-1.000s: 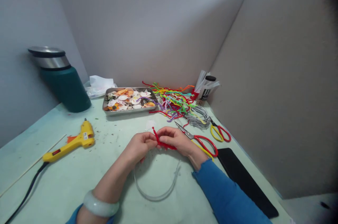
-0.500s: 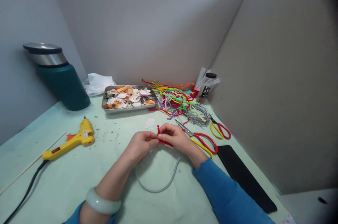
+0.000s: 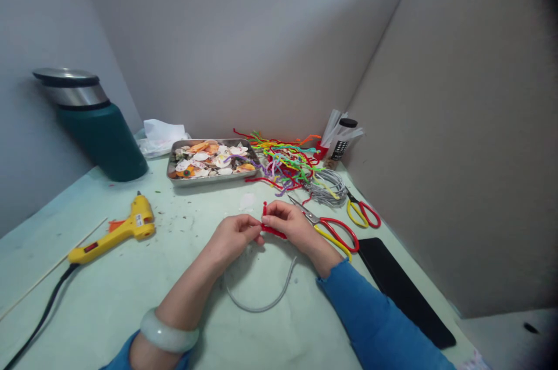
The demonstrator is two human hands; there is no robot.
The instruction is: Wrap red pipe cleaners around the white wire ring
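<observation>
A red pipe cleaner (image 3: pixel 274 232) is bent between my two hands, one short end sticking up and another part running under the right fingers. My left hand (image 3: pixel 235 236) pinches it at the bend with thumb and fingertips. From the other side my right hand (image 3: pixel 288 227) grips it between thumb and forefinger. Below the hands, a curved grey cord (image 3: pixel 261 310) lies on the table; its left end passes beside my left wrist. Scissors with red and yellow handles (image 3: pixel 333 233) lie partly behind my right hand, blades pointing away to the left.
A yellow glue gun (image 3: pixel 117 233) and a thin stick (image 3: pixel 52 271) lie left, near a green bottle (image 3: pixel 102 137). At the back are a tray of shells (image 3: pixel 213 181), colourful pipe cleaners (image 3: pixel 288 161) and coiled grey wire (image 3: pixel 329 187). A second scissors (image 3: pixel 364 213) and a black slab (image 3: pixel 405 291) lie right.
The fingers have shifted slightly on the red pipe cleaner; its upright end now stands a little higher and further right. The left fingertips have opened a bit. The view has moved slightly.
</observation>
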